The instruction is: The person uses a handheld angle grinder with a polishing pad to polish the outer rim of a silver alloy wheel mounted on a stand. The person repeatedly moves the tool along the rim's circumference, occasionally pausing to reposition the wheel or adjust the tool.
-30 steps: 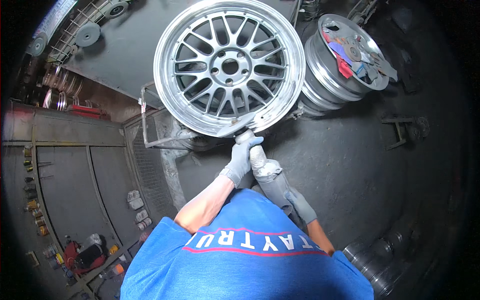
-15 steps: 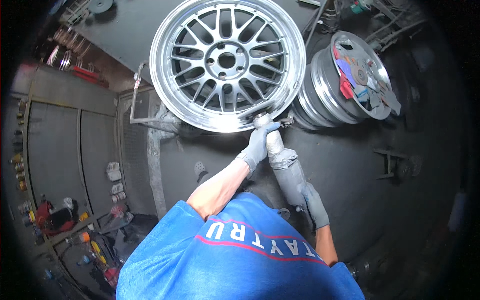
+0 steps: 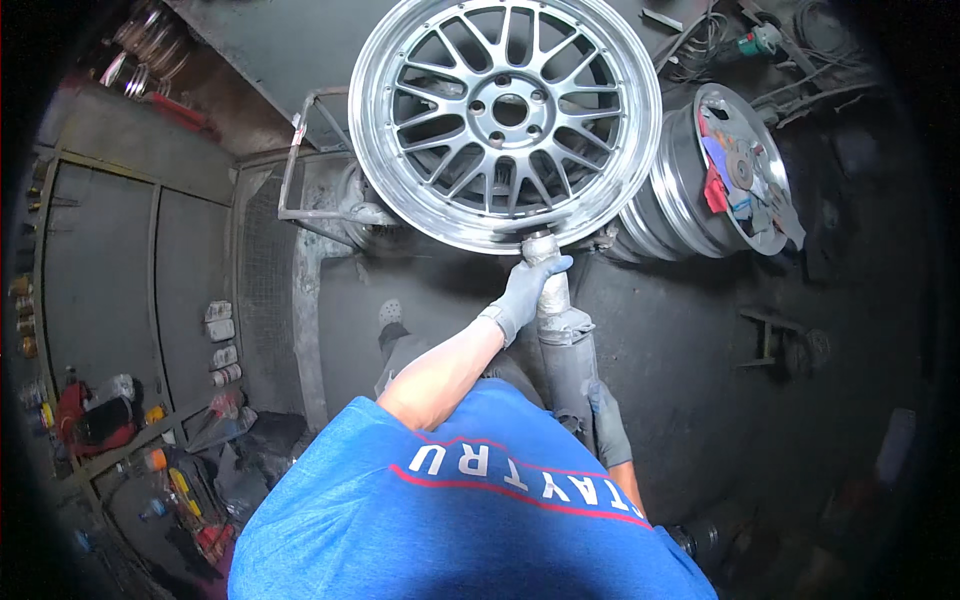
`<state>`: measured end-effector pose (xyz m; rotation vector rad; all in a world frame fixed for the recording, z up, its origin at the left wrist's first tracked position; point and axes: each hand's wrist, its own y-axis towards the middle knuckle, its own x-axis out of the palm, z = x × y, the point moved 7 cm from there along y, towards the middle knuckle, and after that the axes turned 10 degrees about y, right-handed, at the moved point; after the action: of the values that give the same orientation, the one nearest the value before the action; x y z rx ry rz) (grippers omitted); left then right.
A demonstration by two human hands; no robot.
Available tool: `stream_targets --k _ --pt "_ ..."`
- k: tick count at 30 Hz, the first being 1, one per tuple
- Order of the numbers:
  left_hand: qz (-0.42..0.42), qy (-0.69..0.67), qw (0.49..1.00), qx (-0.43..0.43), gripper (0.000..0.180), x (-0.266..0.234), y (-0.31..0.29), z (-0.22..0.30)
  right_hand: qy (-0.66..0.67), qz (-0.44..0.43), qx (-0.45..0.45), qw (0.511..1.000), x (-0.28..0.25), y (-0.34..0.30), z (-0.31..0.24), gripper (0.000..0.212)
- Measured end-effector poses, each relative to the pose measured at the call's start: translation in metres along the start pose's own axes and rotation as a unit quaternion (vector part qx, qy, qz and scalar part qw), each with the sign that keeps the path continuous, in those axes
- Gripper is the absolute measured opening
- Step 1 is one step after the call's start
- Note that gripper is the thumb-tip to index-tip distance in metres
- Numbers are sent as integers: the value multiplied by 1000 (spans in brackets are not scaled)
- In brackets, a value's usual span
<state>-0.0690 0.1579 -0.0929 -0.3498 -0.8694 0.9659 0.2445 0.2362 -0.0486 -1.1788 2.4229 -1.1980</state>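
Note:
A silver multi-spoke wheel rim (image 3: 487, 122) with a shiny lip faces up in front of me. My gloved left hand (image 3: 522, 295) is closed around the light-coloured wrapped neck of a long grey angle grinder (image 3: 567, 350). Farther back, my gloved right hand (image 3: 610, 424) grips the grinder's rear body, with its fingers partly hidden. The grinder's head is at the near edge of the lip, where its disc is seen edge-on; whether it touches the metal I cannot tell.
To the right, wheel rims (image 3: 690, 190) stand close by, the outer one bearing abrasive pieces and a red cloth (image 3: 715, 188). A metal pipe frame (image 3: 290, 170) is left of the wheel. A green power tool (image 3: 760, 40) and cables lie at the far right. Several cans line the left wall.
The wheel appears further right in the view. The grinder has swung to a more upright line, its head now nearer the middle of the near lip. Both hands keep their hold.

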Motion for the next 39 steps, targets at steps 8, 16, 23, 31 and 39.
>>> stream_targets --k 8,16,23,31,39 --pt "-75 99 992 -26 55 -68 -27 40 77 42 0 996 126 -38 73 74" --pt "-130 167 976 -58 65 -130 -50 88 175 107 -47 978 259 -47 147 81" --pt "-122 274 954 -18 61 -172 -36 110 222 78 -22 972 321 -46 148 80" --pt "-113 253 961 -27 60 -153 -43 97 166 104 -34 980 284 -38 151 71" --pt "-105 173 978 -42 56 -95 -22 40 103 96 -14 990 171 -37 94 60"
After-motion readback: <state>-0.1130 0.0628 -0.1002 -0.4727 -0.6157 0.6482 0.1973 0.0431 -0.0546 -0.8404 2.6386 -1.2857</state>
